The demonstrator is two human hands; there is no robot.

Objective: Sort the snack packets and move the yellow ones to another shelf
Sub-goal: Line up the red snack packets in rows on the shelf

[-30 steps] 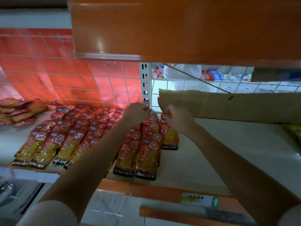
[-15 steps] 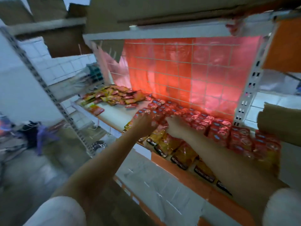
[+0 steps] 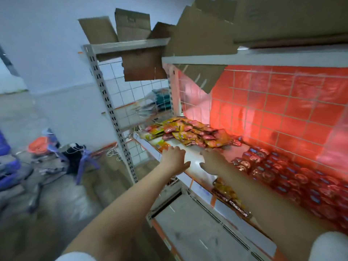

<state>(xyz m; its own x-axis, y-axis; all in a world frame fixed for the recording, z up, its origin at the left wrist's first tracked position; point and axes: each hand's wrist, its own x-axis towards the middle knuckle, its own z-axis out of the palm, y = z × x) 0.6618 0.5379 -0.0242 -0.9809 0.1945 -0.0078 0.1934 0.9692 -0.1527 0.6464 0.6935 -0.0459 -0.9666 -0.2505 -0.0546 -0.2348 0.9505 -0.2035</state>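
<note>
A loose heap of yellow and red snack packets (image 3: 190,131) lies at the far left end of the white shelf (image 3: 190,157). Neat rows of red-topped Konchew packets (image 3: 293,176) fill the shelf's right part. My left hand (image 3: 174,158) and my right hand (image 3: 211,161) reach side by side over the bare strip of shelf just in front of the heap. Both have their fingers extended and hold nothing. My right forearm covers part of the front row of packets.
A grey slotted upright (image 3: 111,113) and a wire grid panel (image 3: 131,91) stand left of the shelf. Cardboard boxes (image 3: 131,25) sit on the shelf above. A purple stool (image 3: 84,161) and clutter lie on the floor at the left. A lower shelf (image 3: 203,232) juts out below.
The view has swung left along the shelf. Both hands have left the rows of red-topped packets and moved left toward the mixed heap, fingers now spread and empty.
</note>
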